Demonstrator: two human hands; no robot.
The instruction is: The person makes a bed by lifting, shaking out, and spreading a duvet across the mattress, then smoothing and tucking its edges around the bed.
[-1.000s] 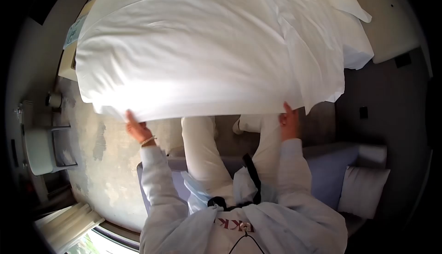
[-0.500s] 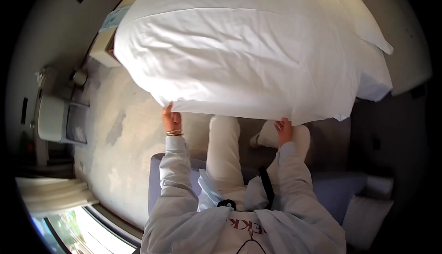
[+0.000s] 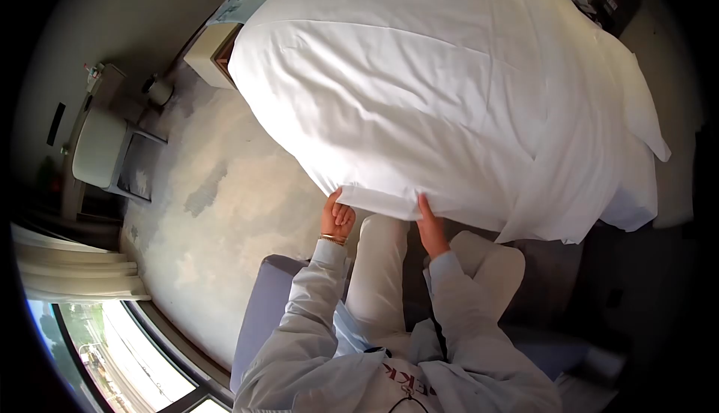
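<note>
A large white duvet (image 3: 419, 91), wrinkled across its top, spreads in front of me with a folded hem along its near edge. At the left end of that hem, my left hand (image 3: 338, 220) is closed on the cloth, with a bracelet at the wrist. A short way to its right, my right hand (image 3: 431, 227) pinches the same edge, thumb on top; its other fingers are mostly hidden. Both hands are above my knees, and the stretch of hem between them is fairly straight.
Behind my legs is a grey-purple upholstered seat (image 3: 258, 316). Patterned carpet (image 3: 225, 218) covers the floor at left. Further left are a pale chair (image 3: 101, 147), a small bin (image 3: 158, 90), a curtain (image 3: 75, 267) and a window (image 3: 131, 360). A light cabinet (image 3: 206, 59) stands beyond the duvet's left side.
My right hand has moved left along the hem, closer to my left hand, which still grips the corner area. The view has turned, so the duvet sits further right.
</note>
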